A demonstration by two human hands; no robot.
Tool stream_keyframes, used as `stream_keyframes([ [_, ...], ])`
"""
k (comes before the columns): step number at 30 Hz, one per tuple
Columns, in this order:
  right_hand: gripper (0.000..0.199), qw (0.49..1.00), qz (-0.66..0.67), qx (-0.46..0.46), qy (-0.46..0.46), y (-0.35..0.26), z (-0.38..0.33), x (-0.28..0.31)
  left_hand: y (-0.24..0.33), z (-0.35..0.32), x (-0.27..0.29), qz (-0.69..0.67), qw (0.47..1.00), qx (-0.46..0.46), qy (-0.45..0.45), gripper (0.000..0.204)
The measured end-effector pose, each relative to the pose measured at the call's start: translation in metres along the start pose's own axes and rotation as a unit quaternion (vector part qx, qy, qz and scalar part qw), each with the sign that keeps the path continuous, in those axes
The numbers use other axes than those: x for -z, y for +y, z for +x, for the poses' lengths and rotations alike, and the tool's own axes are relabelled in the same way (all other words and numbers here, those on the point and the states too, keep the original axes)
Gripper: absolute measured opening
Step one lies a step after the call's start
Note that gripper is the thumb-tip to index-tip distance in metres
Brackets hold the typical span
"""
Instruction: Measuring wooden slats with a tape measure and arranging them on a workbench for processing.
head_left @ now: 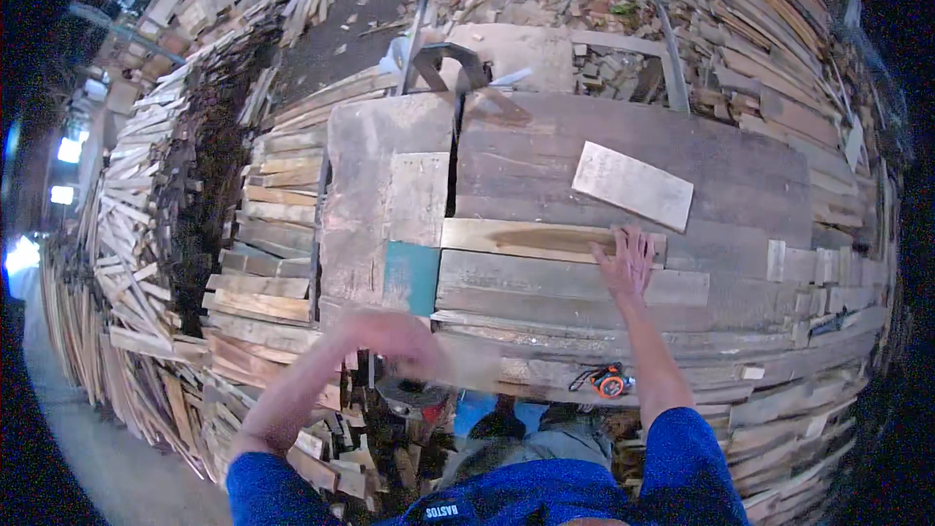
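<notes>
Where the right fingers (634, 244) rest, the long plank (526, 237) lies beneath.

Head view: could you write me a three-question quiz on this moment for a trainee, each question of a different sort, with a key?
1. Multiple choice: over which part of the dark-streaked board are the right hand's fingers? (a) left end (b) middle (c) right end
2. True or false: the teal panel lies to the left of the right hand.
3. Short answer: which hand is blurred?

Key: 1 c; 2 true; 3 the left hand.
</notes>
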State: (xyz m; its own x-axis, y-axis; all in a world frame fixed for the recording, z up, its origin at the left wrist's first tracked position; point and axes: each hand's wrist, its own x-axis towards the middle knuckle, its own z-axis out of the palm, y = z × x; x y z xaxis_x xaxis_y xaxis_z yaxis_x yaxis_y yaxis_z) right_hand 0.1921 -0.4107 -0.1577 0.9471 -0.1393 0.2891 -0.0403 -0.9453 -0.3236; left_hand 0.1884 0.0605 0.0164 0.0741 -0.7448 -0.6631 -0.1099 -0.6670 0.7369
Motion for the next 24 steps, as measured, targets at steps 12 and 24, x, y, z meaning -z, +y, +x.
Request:
stream_keyframes([
  [12,0.064,0.999,0.006,-0.027,-0.038,0.022,-0.003,0.021,0.413,-0.04,0.108,-0.104,0.552,-0.55,0.618,0.045],
  [24,0.073,0.911,0.057,-0.032,-0.408,0.017,0.059,0.11,0.387,-0.116,-0.009,-0.044,0.729,-0.571,0.374,0.063],
])
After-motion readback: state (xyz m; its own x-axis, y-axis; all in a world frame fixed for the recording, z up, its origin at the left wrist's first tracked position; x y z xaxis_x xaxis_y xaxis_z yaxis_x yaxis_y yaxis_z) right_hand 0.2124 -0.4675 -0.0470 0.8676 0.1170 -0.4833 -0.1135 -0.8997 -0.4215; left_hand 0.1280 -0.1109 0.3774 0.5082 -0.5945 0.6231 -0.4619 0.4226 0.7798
